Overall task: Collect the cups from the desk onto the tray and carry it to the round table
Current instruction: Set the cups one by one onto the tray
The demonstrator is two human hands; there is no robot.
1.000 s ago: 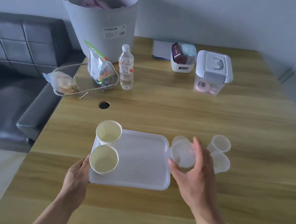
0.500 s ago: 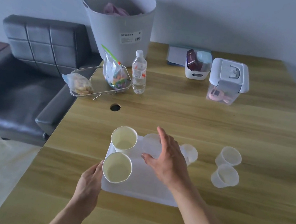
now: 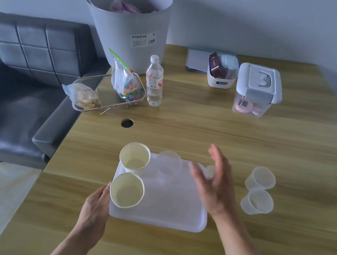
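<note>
Three cups on the tray (image 3: 172, 207): two paper cups (image 3: 133, 159) along its left edge, one clear plastic cup (image 3: 168, 162) at the far edge. Another clear cup (image 3: 210, 170) sits half-hidden behind the right hand (image 3: 213, 185), which hovers open and empty. Two translucent cups (image 3: 261, 178) wait on the bench (image 3: 249, 140) to the right. Left hand (image 3: 94, 210) grips the tray's near-left edge. Carry not started.

tray (image 3: 164, 206) lower centre on desk (image 3: 249, 140) | two paper cups (image 3: 130, 174) on tray's left side | clear cup (image 3: 168, 162) at tray's upper edge | two plastic cups (image 3: 259, 191) right of tray | bottle (image 3: 154, 83) above
</note>
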